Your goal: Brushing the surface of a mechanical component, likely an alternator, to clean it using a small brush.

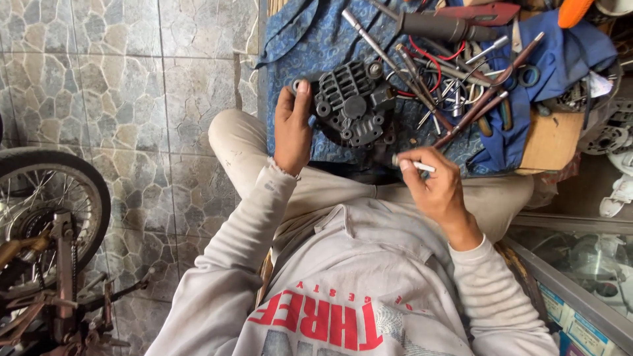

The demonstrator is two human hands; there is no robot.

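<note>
Blue patterned cloth (303,39) over tiled floor (119,99), scattered tools (455,86), cardboard piece (550,142)

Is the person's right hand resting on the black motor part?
No, the right hand holds a thin white stick clear of the black motor part; only the left hand grips the part's edge.

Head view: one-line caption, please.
Left hand steadies a black alternator housing on blue cloth; right hand pinches a small pale rod.

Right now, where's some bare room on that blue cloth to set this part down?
Bare blue cloth lies above the left hand, left of the black housing. Right of the housing is crowded with the tool pile, above the right hand.
</note>
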